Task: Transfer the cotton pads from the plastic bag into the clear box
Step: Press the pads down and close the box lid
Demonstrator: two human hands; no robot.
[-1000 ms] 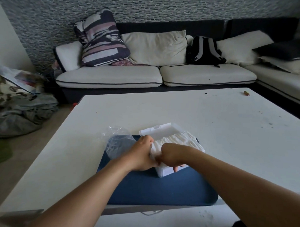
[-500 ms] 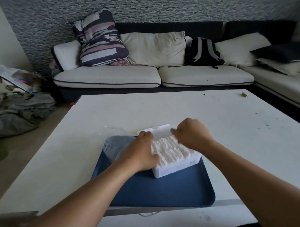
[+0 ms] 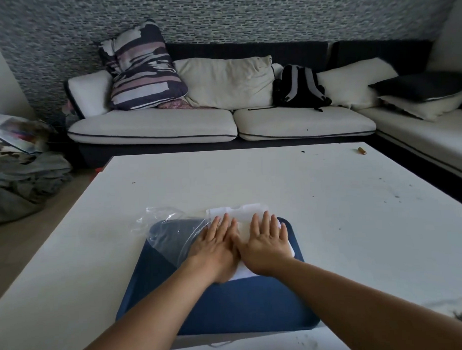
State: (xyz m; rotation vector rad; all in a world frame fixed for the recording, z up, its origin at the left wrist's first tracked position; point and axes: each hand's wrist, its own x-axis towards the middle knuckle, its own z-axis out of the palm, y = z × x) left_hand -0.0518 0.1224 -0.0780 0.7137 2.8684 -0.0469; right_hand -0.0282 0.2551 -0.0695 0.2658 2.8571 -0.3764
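Observation:
The clear box [image 3: 237,210] stands on a blue tray [image 3: 229,303] near the table's front edge, and its top looks white. My left hand [image 3: 216,243] and my right hand [image 3: 266,241] lie flat side by side on top of it, fingers straight and spread, pressing down. The hands hide the cotton pads and most of the box. Only its far edge and a white strip at its near side show. The crumpled clear plastic bag [image 3: 166,229] lies just left of the box, partly on the tray and under my left hand's edge. It looks empty.
The tray sits on a large white table [image 3: 277,178]. A small brown cylinder [image 3: 362,151] lies at the table's far right corner. A sofa with cushions and a black backpack [image 3: 299,87] stands beyond, and clothes are piled on the floor at the left.
Both hands went from curled fingers working at the pads and the box's edge to lying flat on top of the box. The white pads seen before are now covered.

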